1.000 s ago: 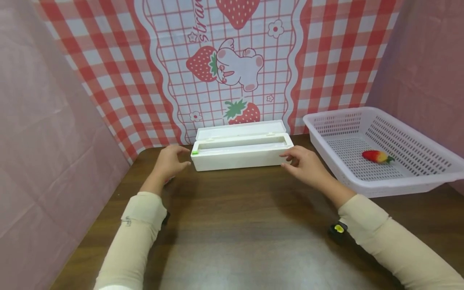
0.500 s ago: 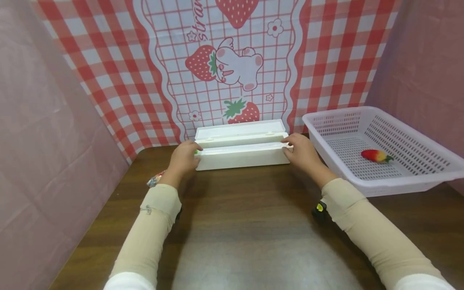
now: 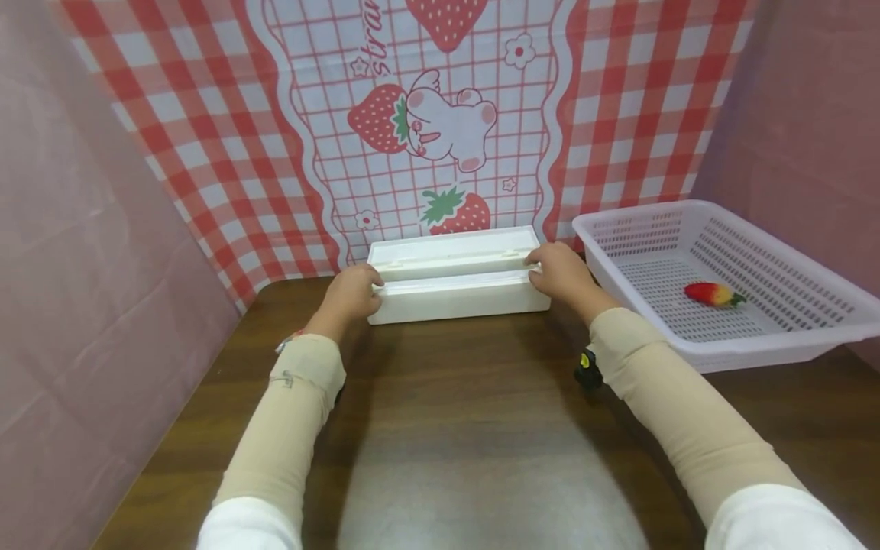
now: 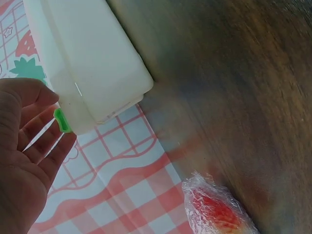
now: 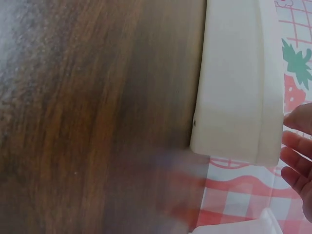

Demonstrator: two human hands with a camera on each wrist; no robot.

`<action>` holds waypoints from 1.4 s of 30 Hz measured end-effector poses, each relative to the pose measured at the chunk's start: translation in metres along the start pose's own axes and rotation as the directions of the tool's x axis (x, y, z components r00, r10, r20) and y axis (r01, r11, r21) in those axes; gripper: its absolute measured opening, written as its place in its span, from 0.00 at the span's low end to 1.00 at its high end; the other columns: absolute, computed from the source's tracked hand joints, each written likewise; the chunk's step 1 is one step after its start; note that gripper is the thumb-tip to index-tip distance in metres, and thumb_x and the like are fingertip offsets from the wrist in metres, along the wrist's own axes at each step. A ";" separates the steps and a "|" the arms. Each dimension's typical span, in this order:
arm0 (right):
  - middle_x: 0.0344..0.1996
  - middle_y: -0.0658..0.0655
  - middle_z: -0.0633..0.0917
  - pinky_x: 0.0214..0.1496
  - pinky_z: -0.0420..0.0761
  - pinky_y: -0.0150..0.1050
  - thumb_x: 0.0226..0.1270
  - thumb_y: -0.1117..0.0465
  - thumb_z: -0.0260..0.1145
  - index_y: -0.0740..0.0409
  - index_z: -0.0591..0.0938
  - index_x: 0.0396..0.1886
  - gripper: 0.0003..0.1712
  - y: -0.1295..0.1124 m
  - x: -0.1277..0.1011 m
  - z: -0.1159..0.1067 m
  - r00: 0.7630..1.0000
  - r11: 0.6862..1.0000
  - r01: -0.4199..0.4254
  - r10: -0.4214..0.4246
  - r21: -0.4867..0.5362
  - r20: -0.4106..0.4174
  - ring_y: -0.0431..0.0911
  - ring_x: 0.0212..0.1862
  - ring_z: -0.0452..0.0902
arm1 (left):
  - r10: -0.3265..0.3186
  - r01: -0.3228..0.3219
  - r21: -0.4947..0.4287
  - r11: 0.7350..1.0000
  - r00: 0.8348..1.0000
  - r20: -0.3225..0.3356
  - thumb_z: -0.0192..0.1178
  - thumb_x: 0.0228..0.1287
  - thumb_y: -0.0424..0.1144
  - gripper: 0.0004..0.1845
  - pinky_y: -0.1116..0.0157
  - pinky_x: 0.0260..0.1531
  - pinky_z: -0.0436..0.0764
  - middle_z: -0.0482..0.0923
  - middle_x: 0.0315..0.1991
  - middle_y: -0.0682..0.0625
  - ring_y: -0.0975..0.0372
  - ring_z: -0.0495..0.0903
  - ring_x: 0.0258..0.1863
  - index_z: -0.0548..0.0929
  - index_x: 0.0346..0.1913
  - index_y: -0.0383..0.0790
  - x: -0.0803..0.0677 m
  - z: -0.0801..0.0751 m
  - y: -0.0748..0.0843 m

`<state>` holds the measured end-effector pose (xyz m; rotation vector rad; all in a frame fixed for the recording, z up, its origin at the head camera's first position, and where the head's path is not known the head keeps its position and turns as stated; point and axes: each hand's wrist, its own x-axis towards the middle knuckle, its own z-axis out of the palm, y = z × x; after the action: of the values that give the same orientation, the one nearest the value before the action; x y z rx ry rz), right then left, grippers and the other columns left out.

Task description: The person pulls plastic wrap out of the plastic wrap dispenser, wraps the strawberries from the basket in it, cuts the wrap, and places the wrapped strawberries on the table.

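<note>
A: Where is the box (image 3: 459,284)?
B: Mid-frame on the surface (image 3: 481,428), lid raised. Its ends are touched by the left hand (image 3: 352,294) and right hand (image 3: 560,273), fingers loosely extended.
A: Next?
B: Probably a firmer hold is needed.

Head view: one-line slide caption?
Left hand and right hand at the ends of a white box, lid open.

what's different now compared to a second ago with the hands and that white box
Both hands moved forward from the table in front of the white box to its ends: the left hand now touches the left end by the green tab, the right hand the right end. The box's lid, open before, now looks lowered. The box, the basket and the strawberry inside stayed put.
</note>
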<state>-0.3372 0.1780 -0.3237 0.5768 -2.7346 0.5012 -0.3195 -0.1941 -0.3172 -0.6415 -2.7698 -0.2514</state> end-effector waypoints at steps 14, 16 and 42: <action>0.37 0.67 0.84 0.50 0.76 0.56 0.67 0.69 0.59 0.69 0.81 0.39 0.07 0.003 0.004 0.002 0.994 0.996 -0.058 0.063 0.062 -0.087 0.60 0.42 0.79 | 0.012 -0.009 0.037 0.999 0.998 -0.069 0.59 0.59 0.29 0.07 0.53 0.44 0.80 0.83 0.36 0.40 0.47 0.81 0.41 0.87 0.36 0.31 0.006 0.003 0.001; 0.36 0.67 0.84 0.50 0.76 0.56 0.67 0.69 0.59 0.69 0.81 0.38 0.07 0.003 0.005 0.003 0.994 0.996 -0.058 0.064 0.068 -0.088 0.60 0.42 0.79 | -0.017 0.019 0.021 1.000 0.998 -0.063 0.57 0.61 0.30 0.07 0.53 0.43 0.80 0.83 0.36 0.40 0.47 0.81 0.41 0.86 0.36 0.31 0.008 0.004 0.001; 0.30 0.66 0.83 0.43 0.77 0.55 0.62 0.71 0.60 0.69 0.81 0.33 0.04 0.006 0.010 0.010 0.981 0.996 -0.028 0.043 0.082 -0.188 0.59 0.35 0.79 | -0.182 0.160 0.210 0.965 0.979 0.089 0.55 0.59 0.26 0.08 0.53 0.30 0.81 0.81 0.28 0.47 0.53 0.78 0.29 0.81 0.27 0.40 0.025 -0.005 0.004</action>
<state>-0.3503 0.1757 -0.3311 0.4737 -2.5570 0.6418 -0.3384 -0.1816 -0.3046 -0.3753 -2.9067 0.0312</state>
